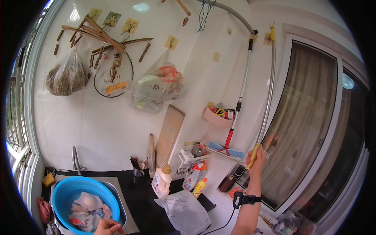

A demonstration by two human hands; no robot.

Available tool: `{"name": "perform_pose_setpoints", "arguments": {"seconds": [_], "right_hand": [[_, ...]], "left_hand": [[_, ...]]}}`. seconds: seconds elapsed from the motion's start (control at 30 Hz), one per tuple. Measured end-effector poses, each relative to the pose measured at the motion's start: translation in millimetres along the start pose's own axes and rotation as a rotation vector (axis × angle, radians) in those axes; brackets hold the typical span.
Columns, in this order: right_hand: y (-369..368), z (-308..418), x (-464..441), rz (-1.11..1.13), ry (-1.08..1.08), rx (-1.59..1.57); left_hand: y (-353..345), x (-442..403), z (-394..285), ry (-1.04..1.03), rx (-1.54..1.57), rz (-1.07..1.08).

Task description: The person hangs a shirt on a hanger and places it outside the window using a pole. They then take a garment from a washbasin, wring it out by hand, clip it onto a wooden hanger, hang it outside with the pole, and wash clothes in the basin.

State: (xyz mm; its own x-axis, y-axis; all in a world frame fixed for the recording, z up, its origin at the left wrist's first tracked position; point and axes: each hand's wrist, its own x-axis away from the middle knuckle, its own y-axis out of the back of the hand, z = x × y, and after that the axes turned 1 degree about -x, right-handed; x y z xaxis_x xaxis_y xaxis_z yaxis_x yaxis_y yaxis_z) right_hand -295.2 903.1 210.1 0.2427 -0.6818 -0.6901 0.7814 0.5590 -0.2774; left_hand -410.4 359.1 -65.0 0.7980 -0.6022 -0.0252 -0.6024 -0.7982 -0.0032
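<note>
My right hand (256, 158) is wrapped round the yellow grip of a long metal clothes pole (269, 78). The pole stands nearly upright, leaning slightly right, with a yellow hooked tip near the top of the view. A black strap circles my right wrist. Down at the bottom edge, my left hand (107, 227) is partly cut off, its fingers curled together with nothing visible in them. It is at the front rim of a blue plastic basin (58, 196). Wet clothes (90, 209), among them a pale moulded cup, lie in the basin.
The basin sits in a metal sink (124, 207) beside a faucet (75, 158). A detergent bottle (161, 182), spray bottle (192, 178) and plastic bag (186, 213) are on the black counter. A squeegee mop (244, 78) leans left of the pole; sliding glass doors (305, 117) stand right.
</note>
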Motion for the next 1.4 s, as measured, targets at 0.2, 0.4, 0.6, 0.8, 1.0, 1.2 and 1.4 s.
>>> {"name": "perform_pose_setpoints", "arguments": {"seconds": [0.2,0.4,0.6,0.8,1.0,1.2,1.4], "right_hand": [[34,10,-46,0.307,-0.235,-0.462],[52,-1,-64,0.349,-0.283,-0.444],[65,-28,-69,0.253,-0.261,-0.384],[84,-47,-63,0.199,-0.231,-0.277],[89,-58,-63,0.125,-0.248,-0.275],[75,-95,-72,0.021,-0.226,0.121],[63,-121,-71,-0.089,-0.382,0.144]], "left_hand": [[-14,7,6,0.001,0.045,-0.006],[-18,11,-4,-0.002,-0.019,-0.017],[-19,10,-7,0.040,-0.050,-0.043],[-23,14,-5,-0.003,-0.097,-0.044],[-25,14,-14,0.097,-0.158,-0.026],[-30,7,7,0.074,-0.059,-0.014],[-29,12,0,0.027,-0.207,-0.009]]}}
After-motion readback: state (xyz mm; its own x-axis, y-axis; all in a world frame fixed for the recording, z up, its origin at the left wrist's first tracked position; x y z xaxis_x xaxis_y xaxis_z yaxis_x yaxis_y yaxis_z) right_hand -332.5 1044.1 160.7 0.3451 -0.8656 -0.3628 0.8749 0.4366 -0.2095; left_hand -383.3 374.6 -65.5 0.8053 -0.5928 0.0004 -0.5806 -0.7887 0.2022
